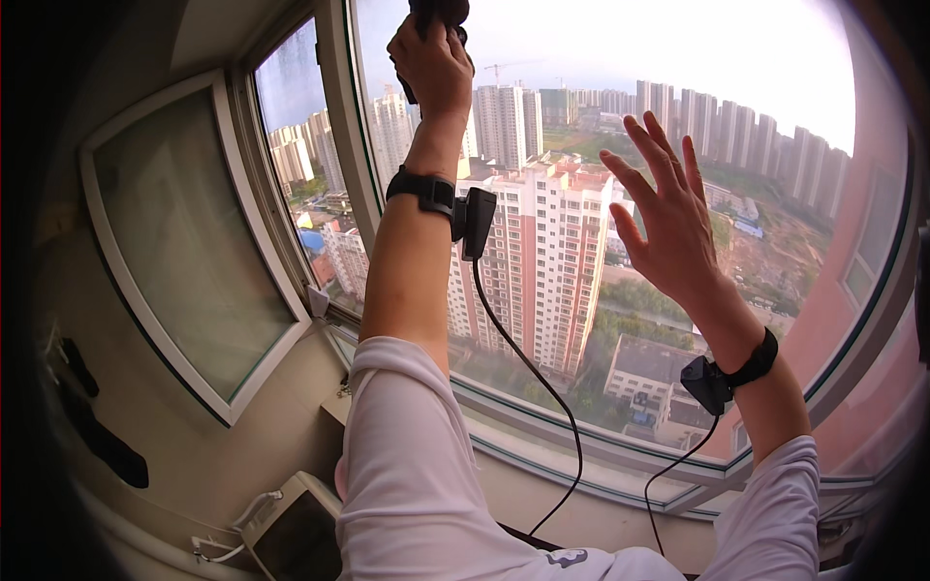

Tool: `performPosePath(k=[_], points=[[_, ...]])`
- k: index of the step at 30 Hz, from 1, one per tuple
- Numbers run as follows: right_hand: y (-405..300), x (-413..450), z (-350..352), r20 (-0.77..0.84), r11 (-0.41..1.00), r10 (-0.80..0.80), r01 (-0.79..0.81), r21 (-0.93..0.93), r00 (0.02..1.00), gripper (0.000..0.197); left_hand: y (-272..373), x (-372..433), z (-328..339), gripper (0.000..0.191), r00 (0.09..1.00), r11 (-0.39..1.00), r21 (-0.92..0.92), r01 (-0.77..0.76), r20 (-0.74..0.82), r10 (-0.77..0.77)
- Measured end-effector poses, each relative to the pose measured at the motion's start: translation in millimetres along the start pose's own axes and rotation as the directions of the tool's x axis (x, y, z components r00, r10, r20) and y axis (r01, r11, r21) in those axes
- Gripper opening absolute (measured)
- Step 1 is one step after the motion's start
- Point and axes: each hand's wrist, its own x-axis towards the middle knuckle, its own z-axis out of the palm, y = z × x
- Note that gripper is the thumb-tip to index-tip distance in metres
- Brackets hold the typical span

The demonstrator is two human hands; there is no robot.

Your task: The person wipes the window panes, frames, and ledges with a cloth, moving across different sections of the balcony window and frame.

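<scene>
Raised at the top of the view, my left hand (pixel 436 69) is closed around a dark object (pixel 439 13), partly cut off by the picture's edge; I cannot tell what it is. My right hand (pixel 665 210) is up in front of the large window pane (pixel 632 290), fingers spread and holding nothing. Each wrist wears a black strap with a small black device, the left one (pixel 478 221) and the right one (pixel 706 385), and a black cable runs down from each.
An open window sash (pixel 196 247) juts inward at the left. Below it is a boxy appliance (pixel 294 534) with a dark top, beside white pipes (pixel 218 548). Dark items (pixel 109 443) hang near the left wall. High-rise buildings (pixel 538 254) stand outside the glass.
</scene>
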Motion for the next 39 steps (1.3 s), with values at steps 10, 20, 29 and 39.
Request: performPosePath(k=[10, 20, 29, 39], points=[[-4.0, 4.0, 48.3, 0.058, 0.98, 0.023, -0.011, -0.198, 0.998, 0.063, -132.3, -55.0, -34.8, 0.026, 0.932, 0.916, 0.258, 0.308, 0.113, -0.345], [4.5, 3.3, 46.1, 0.078, 0.943, -0.031, 0.055, -0.328, 0.996, 0.061, -4.2, -6.2, 17.3, 0.028, 0.995, 0.993, 0.11, -0.029, 0.103, 0.017], [34.4, -70.0, -13.2, -0.151, 0.95, 0.096, -0.045, 0.308, 0.984, 0.039, 245.9, -2.5, 7.2, 0.033, 0.94, 0.881, -0.374, -0.29, 0.062, 0.336], [71.8, -172.8, -201.9, -0.402, 0.881, 0.471, -0.439, 0.174, 0.785, 0.042, 450.5, -21.9, -82.9, 0.04, 0.931, 0.559, -0.82, 0.127, 0.293, 0.219]])
